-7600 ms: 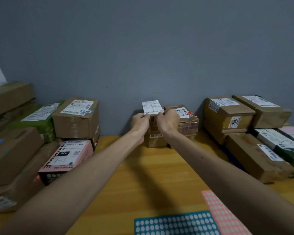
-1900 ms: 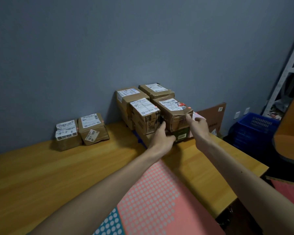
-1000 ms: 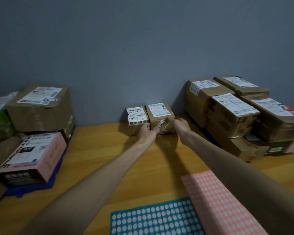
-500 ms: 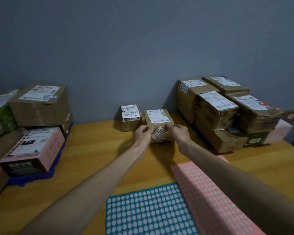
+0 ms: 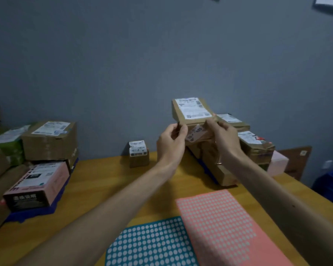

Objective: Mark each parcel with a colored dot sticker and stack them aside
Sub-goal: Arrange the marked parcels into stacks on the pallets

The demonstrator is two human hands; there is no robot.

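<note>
The parcel [image 5: 192, 112] has been lifted off the table [image 5: 104, 179] since half a second ago and is now held in the air, tilted, in front of the right-hand stack [image 5: 258, 148]. It is a plain brown cardboard box with a white printed label across its top face. A second, slanted label appears to be stuck on the near face, though it is blurred. The parcel's lower left edge is pinched by the left hand [image 5: 171, 143] and its lower right edge by the right hand [image 5: 225, 139], fingers curled.

The table is of smooth yellow wood. Cardboard boxes are piled at the left [image 5: 50, 139]. A pink sticker sheet [image 5: 225, 227] and a teal sticker sheet [image 5: 152, 244], both dotted, lie flat side by side. A small box [image 5: 138, 153] stands by the wall.
</note>
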